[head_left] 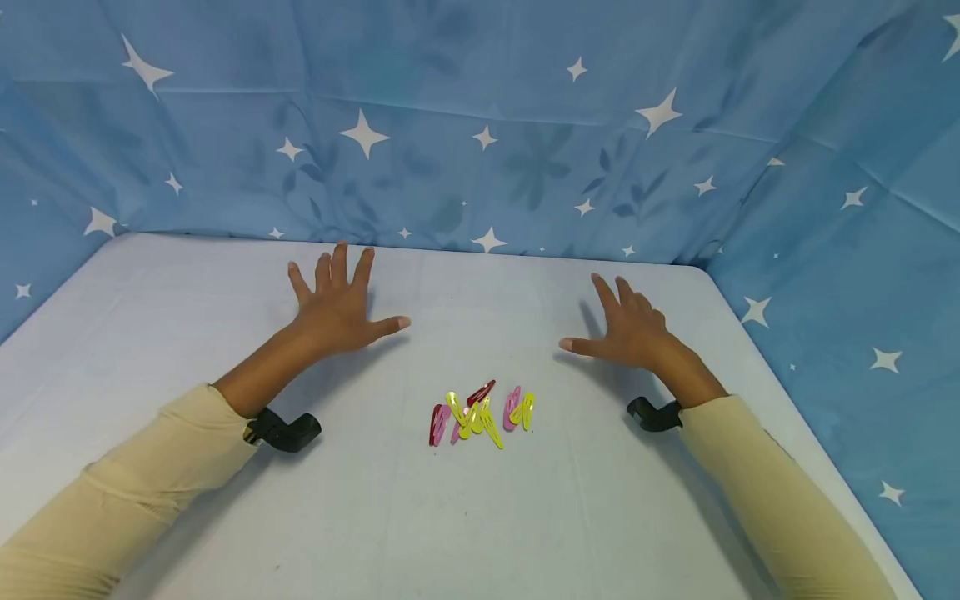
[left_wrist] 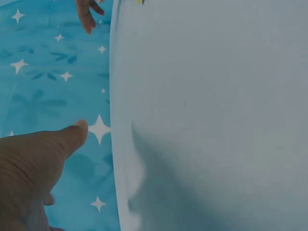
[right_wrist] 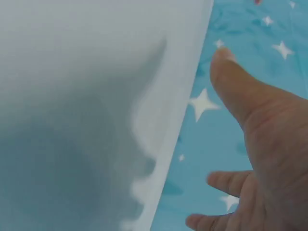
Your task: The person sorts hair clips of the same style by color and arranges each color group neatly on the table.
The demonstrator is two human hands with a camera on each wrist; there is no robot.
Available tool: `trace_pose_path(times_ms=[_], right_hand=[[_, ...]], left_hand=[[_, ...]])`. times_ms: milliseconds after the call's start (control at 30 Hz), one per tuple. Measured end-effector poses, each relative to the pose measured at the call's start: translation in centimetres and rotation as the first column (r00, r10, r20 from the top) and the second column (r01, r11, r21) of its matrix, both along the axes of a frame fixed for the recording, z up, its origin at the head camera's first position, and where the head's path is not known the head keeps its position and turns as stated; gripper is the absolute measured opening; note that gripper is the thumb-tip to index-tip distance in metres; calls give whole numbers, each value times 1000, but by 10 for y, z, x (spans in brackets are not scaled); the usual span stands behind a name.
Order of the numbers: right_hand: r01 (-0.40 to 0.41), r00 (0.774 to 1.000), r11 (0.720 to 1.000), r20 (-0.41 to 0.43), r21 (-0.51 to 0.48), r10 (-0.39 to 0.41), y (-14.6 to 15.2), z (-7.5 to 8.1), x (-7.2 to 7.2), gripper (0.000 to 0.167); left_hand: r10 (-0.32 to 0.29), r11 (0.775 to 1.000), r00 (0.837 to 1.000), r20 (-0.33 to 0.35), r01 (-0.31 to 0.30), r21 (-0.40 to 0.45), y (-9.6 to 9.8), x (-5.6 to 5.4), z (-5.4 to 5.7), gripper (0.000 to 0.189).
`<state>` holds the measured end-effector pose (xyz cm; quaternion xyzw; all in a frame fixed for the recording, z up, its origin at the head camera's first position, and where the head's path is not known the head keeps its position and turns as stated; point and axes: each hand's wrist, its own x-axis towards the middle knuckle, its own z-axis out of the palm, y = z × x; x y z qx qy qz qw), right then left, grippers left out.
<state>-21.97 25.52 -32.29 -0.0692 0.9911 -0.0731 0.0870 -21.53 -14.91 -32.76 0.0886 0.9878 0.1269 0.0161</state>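
A loose cluster of snap hair clips lies on the white table, with yellow clips (head_left: 491, 427), pink clips (head_left: 512, 408) and dark red clips (head_left: 481, 392) partly overlapping. Beyond the cluster to the left, my left hand (head_left: 333, 312) hovers with its fingers spread and thumb pointing inward. Over the table to the right is my right hand (head_left: 626, 329), fingers extended and thumb toward the middle. Both hands hold nothing and cast shadows on the tabletop. In the wrist views, the left thumb (left_wrist: 70, 137) and right thumb (right_wrist: 236, 82) stick out straight.
The white table (head_left: 465, 525) reaches back to a blue curtain (head_left: 450, 167) with white stars, which also hangs along the right side. A black wrist camera mount (head_left: 285, 432) sits at the left cuff, another black mount (head_left: 652, 414) at the right cuff.
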Motion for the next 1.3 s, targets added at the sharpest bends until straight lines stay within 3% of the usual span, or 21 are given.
trace_pose_path(times_ms=[133, 267, 533, 867, 1133, 1300], right_hand=[[-15, 1000, 997, -16, -74, 14, -11, 2, 12, 100], [-40, 998, 986, -60, -162, 31, -19, 3, 21, 82], [-125, 989, 935, -119, -333, 90, -25, 0, 35, 56], [-195, 981, 878, -69, -437, 183, -31, -6, 51, 35], [-191, 976, 863, 7, -468, 220, -41, -12, 60, 32], [-196, 969, 859, 39, -473, 243, -46, -15, 65, 29]], left_hand=[[-34, 997, 997, -64, 39, 72, 11, 7, 2, 93], [-80, 988, 995, -63, 87, 127, 22, 16, 4, 73], [-134, 957, 989, -58, 144, 250, 30, 25, -3, 61], [-189, 895, 982, 2, 171, 411, 36, 36, -5, 46], [-287, 859, 954, 88, 215, 465, 48, 46, -8, 39], [-346, 835, 927, 142, 236, 497, 53, 52, -10, 38]])
